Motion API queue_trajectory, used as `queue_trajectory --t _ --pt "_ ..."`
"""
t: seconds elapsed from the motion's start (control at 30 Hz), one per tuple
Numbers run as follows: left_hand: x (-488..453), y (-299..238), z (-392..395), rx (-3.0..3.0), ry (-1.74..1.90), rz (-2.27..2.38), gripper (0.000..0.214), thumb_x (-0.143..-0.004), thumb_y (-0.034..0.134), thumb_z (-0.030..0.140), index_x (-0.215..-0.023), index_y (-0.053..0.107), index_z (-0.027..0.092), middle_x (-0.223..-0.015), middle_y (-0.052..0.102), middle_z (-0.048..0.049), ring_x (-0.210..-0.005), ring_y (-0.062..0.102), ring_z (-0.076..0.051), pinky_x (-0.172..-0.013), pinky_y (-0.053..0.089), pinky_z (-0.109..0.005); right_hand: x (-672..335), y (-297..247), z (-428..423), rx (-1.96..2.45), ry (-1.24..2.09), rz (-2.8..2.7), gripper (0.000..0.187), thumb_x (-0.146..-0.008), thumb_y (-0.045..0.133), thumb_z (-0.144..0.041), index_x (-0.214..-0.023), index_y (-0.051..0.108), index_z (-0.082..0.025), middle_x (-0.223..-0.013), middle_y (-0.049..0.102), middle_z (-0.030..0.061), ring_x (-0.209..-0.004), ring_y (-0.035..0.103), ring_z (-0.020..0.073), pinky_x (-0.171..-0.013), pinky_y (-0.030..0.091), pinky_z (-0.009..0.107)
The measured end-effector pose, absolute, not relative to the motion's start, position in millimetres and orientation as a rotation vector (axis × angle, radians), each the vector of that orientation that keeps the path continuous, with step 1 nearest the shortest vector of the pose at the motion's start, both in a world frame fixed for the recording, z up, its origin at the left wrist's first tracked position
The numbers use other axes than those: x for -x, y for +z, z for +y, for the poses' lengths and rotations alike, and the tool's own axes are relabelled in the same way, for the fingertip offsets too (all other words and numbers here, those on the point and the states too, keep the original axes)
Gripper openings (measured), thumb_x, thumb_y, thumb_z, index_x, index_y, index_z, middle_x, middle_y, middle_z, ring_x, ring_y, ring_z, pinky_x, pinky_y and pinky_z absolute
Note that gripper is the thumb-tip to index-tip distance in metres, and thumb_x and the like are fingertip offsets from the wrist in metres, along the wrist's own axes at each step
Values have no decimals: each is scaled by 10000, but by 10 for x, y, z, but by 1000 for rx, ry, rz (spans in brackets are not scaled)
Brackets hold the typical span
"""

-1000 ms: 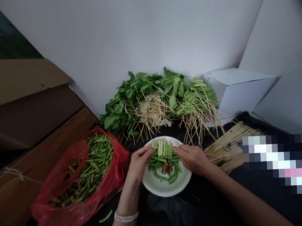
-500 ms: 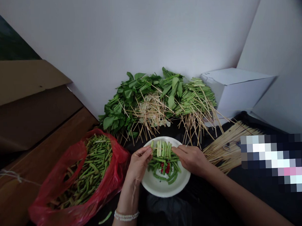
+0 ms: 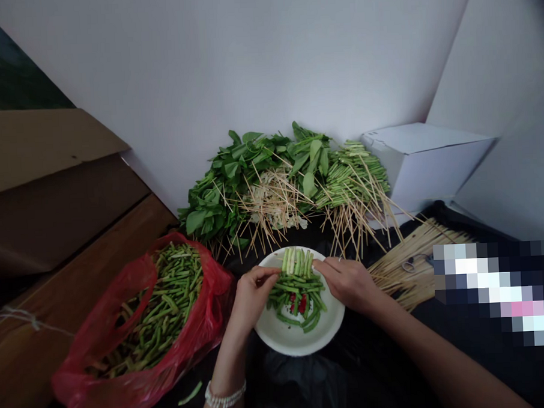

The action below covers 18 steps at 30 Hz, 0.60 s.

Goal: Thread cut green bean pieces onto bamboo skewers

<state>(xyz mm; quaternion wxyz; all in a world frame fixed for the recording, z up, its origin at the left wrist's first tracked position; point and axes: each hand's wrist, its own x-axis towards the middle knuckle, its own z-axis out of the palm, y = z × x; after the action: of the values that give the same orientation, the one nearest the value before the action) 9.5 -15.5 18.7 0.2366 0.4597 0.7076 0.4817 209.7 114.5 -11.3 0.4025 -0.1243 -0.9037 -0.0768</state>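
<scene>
A white bowl (image 3: 296,341) sits on the black cloth and holds cut green beans (image 3: 298,290) over something red. Above its far rim both hands hold a thin bamboo skewer threaded with a row of short bean pieces (image 3: 297,260). My left hand (image 3: 251,295) pinches the skewer's left end, fingers closed. My right hand (image 3: 347,282) pinches the right end beside the bean row. A bead bracelet is on my left wrist.
A red plastic bag (image 3: 139,366) full of cut green beans lies left of the bowl. Skewered leafy greens and beans (image 3: 280,179) pile against the wall. Loose bamboo skewers (image 3: 405,264) lie to the right. A white box (image 3: 427,161) and brown cardboard (image 3: 49,177) flank the scene.
The bean row on the skewer has slid right, closer to my right hand, and rose slightly. My left hand's fingers dropped a little lower along the skewer.
</scene>
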Motion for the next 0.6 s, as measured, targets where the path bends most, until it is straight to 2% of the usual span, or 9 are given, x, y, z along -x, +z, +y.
queue_trajectory --t 0.13,0.3,0.47,0.6 --pt "-113 173 -202 -1751 828 2266 207 -793 590 119 -871 756 214 -874 657 -60 -864 599 -204 -818 445 -332 -2102 -124 1151 329 -211 -2291 214 -917 448 -160 -1020 633 -125 -717 611 23 -606 535 124 -582 374 261" --pt "-195 148 -151 -1922 549 2312 176 -736 668 142 -872 742 225 -913 646 -61 -935 569 -230 -848 434 -344 -2101 -140 1154 315 -197 -2314 226 -927 433 -156 -1045 621 -114 -749 623 35 -653 559 132 -613 390 261" --pt "-215 138 -117 -1918 590 2267 104 -738 674 179 -820 724 219 -897 667 -59 -920 579 -230 -853 423 -345 -2100 -126 1165 329 -197 -2310 226 -919 438 -150 -1038 626 -115 -741 620 35 -645 554 130 -606 387 261" --pt "-189 128 -139 -1713 910 2178 105 -779 639 244 -818 737 239 -828 704 -44 -827 610 -222 -794 424 -321 -2105 -97 1159 334 -155 -2292 228 -911 438 -141 -1021 637 -119 -716 610 28 -634 552 123 -596 392 252"
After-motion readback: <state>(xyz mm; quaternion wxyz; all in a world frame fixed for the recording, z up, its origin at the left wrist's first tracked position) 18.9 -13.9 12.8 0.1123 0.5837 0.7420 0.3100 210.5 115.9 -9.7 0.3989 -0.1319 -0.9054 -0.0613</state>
